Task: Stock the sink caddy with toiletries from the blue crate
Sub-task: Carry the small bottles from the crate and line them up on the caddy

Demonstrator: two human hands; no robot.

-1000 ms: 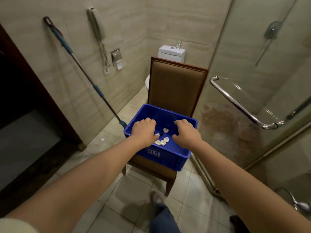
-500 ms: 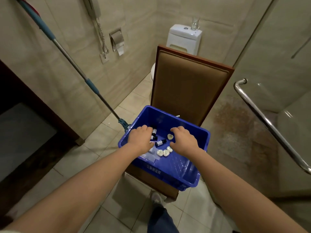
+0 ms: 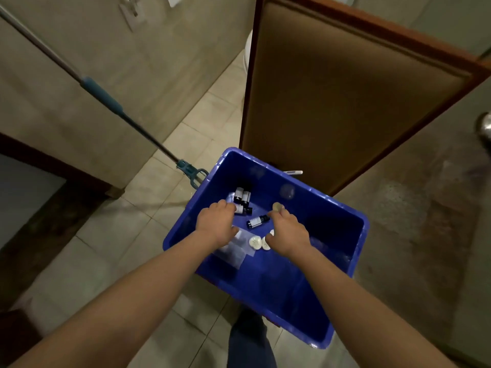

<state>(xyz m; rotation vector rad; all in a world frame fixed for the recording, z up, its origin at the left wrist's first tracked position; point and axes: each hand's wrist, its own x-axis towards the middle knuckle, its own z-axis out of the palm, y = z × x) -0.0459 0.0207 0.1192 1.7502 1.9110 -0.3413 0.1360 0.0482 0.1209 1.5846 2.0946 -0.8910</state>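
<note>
2 hands dip into the blue plastic crate (image 3: 332, 216), left hand (image 3: 216, 227) gripping a small dark labelled bottle (image 3: 242, 209) near its far-left corner, right hand (image 3: 288, 235) curled, grip unclear; stocking looks barely begun, caddy unseen.

Since a second ago, reached farther into blue crate (image 3: 345, 216): left hand (image 3: 216, 225) brought fingertips-first against small dark bottle (image 3: 243, 209) at its 2 o'clock, right hand (image 3: 288, 233) against round soap (image 3: 276, 207) at its 12 o'clock; grip unclear.
</note>
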